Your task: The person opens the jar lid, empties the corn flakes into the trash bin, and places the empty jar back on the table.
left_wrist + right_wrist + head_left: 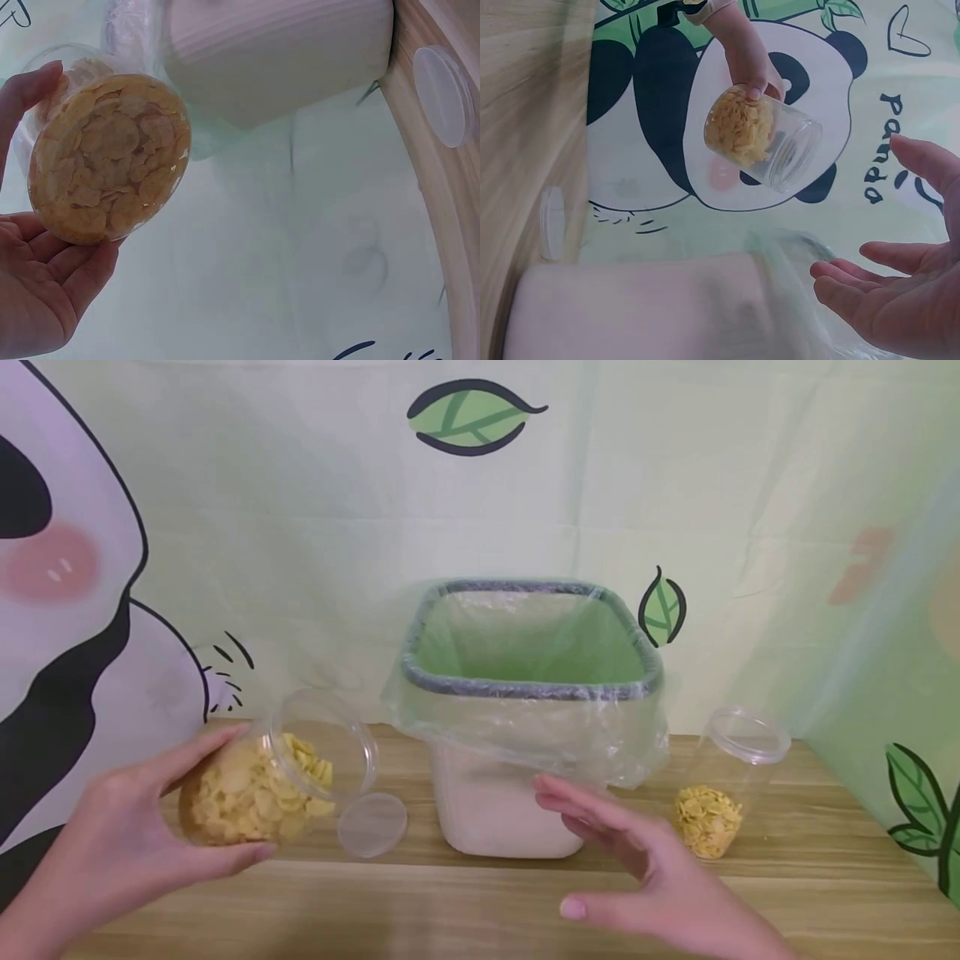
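In my left hand (142,835) I grip a clear plastic jar (255,785) partly filled with yellow cereal flakes (255,789). The jar tilts to the right with its mouth uncovered, and its flake-covered base (112,157) faces the left wrist camera. A round translucent lid (372,824) lies on the table beneath the jar's mouth. My right hand (645,868) hovers in front of the bin with thumb and fingers spread, holding nothing. A white bin (502,810) lined with a clear plastic bag (525,722) stands between the hands.
A second clear jar (720,785), with some flakes at its bottom, stands on the wooden table (337,910) to the right of the bin. Behind hangs a pale green cloth (300,485) printed with a panda and leaves.
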A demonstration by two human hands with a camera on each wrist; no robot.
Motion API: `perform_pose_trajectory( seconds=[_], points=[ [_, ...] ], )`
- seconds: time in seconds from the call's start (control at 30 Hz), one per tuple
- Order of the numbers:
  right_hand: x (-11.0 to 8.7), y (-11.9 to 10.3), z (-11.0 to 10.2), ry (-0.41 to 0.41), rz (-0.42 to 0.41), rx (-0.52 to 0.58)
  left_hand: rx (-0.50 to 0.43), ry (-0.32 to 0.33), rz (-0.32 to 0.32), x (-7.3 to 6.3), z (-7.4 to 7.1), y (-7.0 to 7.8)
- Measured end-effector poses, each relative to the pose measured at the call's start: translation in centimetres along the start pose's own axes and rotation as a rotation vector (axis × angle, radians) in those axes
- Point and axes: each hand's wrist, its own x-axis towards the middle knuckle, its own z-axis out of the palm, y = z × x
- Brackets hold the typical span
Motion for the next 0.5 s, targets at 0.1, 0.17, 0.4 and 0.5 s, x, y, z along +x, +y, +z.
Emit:
perform_pose_trajectory(
  seconds=[0.1, 0.17, 0.4, 0.5],
  points=[
    [-0.4, -0.3, -0.7, 0.015, -0.017, -0.023, 0.004, 0.015, 0.007, 0.4, -0.3, 0.1],
    [-0.6, -0.5, -1.1, 0.03, -0.027, -0.03, -0.003, 0.008, -0.003, 0.7, -0.5, 0.1],
    [-1.5, -0.6, -2.9, 0.069, -0.197, -0.013, 0.0, 0.012, 0.003, 1.4, -1.3, 0.2],
    [-1.8, -0.7, -3.6, 0.099, -0.203, -0.009, -0.005, -0.006, -0.018, 1.7, -1.6, 0.3]
  ],
)
